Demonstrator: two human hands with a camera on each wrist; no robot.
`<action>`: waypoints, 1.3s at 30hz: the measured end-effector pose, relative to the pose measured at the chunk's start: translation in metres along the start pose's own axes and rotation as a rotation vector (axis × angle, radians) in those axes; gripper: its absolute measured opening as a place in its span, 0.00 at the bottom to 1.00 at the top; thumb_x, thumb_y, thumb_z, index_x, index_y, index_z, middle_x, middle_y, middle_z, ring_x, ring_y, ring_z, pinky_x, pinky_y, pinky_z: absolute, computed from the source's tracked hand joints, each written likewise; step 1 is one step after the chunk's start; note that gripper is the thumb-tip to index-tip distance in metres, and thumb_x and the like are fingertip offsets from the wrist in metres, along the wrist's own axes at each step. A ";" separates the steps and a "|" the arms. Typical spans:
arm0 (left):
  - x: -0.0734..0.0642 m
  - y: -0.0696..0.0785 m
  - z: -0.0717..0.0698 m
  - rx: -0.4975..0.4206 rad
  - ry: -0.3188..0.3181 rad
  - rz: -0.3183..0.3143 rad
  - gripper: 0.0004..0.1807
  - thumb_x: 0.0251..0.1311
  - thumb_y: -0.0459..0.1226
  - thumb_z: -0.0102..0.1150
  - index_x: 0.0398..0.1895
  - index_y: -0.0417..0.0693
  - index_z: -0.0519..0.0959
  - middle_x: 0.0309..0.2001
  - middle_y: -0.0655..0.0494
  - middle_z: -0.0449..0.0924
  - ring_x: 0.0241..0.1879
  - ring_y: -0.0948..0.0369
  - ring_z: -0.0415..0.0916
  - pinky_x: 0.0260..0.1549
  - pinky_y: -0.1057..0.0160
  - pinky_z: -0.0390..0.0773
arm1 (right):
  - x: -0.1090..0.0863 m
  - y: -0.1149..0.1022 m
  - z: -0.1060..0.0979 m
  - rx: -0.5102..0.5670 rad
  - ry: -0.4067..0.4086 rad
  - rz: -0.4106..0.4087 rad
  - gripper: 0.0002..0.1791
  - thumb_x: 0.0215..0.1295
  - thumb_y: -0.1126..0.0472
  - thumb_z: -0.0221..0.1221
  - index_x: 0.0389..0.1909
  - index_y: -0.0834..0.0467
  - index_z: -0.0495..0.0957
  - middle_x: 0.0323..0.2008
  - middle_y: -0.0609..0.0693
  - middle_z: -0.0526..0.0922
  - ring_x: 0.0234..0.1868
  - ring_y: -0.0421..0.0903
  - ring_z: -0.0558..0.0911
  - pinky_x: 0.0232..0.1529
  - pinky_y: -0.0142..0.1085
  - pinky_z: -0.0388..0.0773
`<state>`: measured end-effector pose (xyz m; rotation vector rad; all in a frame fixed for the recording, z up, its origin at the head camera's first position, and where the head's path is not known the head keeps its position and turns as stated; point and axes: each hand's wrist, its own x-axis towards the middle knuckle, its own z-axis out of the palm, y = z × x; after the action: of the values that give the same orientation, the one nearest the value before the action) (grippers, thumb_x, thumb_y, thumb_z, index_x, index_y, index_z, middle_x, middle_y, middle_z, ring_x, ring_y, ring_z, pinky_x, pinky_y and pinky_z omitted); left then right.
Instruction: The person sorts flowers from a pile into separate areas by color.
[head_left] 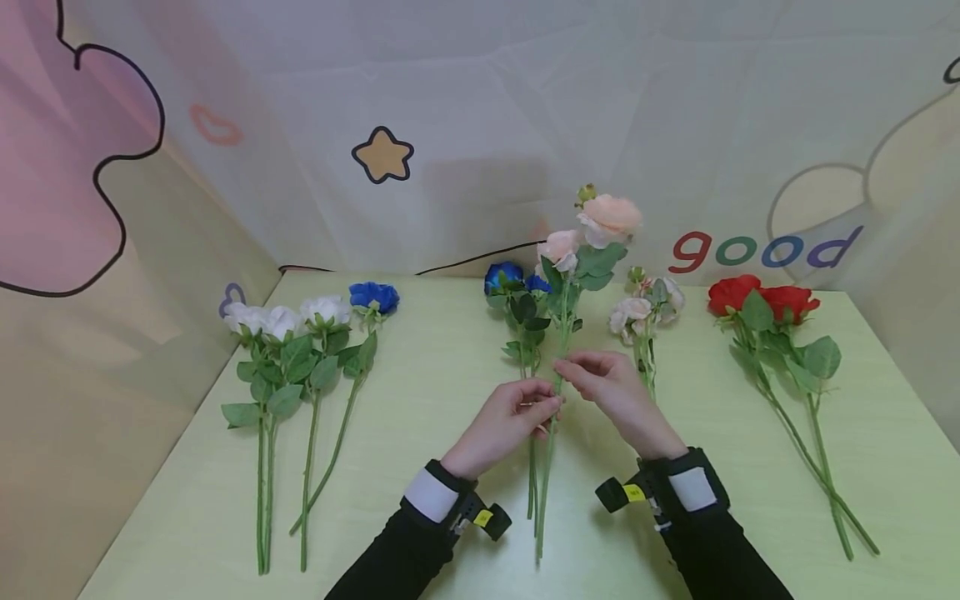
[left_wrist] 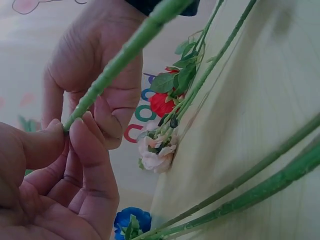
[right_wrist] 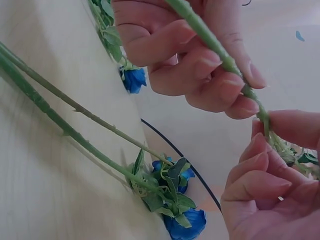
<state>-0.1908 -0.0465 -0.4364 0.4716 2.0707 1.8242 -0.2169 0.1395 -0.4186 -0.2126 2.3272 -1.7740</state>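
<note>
Both hands pinch the green stem of a pale pink artificial flower (head_left: 609,218), raised above the table and leaning slightly right. My left hand (head_left: 510,419) grips the lower part of the stem between thumb and fingers. Just above it, my right hand (head_left: 613,392) pinches the same stem with its fingertips. In the left wrist view the stem (left_wrist: 120,62) passes between the left thumb and forefinger. The right wrist view shows both hands close together on it. Behind the held stem lie blue flowers (head_left: 503,278), partly covered by pink blooms and leaves.
White flowers (head_left: 281,322) and a single blue flower (head_left: 373,297) lie at the left of the table (head_left: 435,350). Blush-white flowers (head_left: 632,317) lie behind the right hand, red flowers (head_left: 789,303) farther right. A printed cloth (head_left: 480,108) hangs along the back.
</note>
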 end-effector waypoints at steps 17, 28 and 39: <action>-0.003 0.000 -0.018 0.216 0.099 0.031 0.14 0.74 0.39 0.54 0.53 0.38 0.81 0.44 0.43 0.85 0.40 0.45 0.85 0.37 0.66 0.83 | -0.004 -0.007 -0.027 0.052 0.009 0.026 0.16 0.75 0.57 0.56 0.51 0.68 0.76 0.28 0.39 0.82 0.31 0.38 0.78 0.38 0.27 0.78; -0.003 -0.001 -0.028 0.456 0.251 0.081 0.13 0.72 0.39 0.55 0.53 0.42 0.82 0.43 0.51 0.86 0.39 0.59 0.83 0.42 0.65 0.81 | -0.007 -0.002 -0.061 -0.017 0.060 0.023 0.17 0.76 0.56 0.55 0.53 0.66 0.76 0.28 0.35 0.84 0.29 0.38 0.77 0.35 0.26 0.77; -0.003 -0.001 -0.031 0.461 0.259 0.099 0.12 0.72 0.37 0.55 0.52 0.41 0.81 0.43 0.50 0.86 0.38 0.59 0.83 0.41 0.65 0.82 | -0.014 0.005 -0.086 -0.292 0.300 -0.012 0.20 0.75 0.55 0.56 0.55 0.68 0.79 0.27 0.40 0.82 0.26 0.36 0.78 0.32 0.25 0.78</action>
<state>-0.2024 -0.0754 -0.4334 0.4773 2.7074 1.5143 -0.2250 0.2240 -0.4007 -0.0022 2.7994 -1.5538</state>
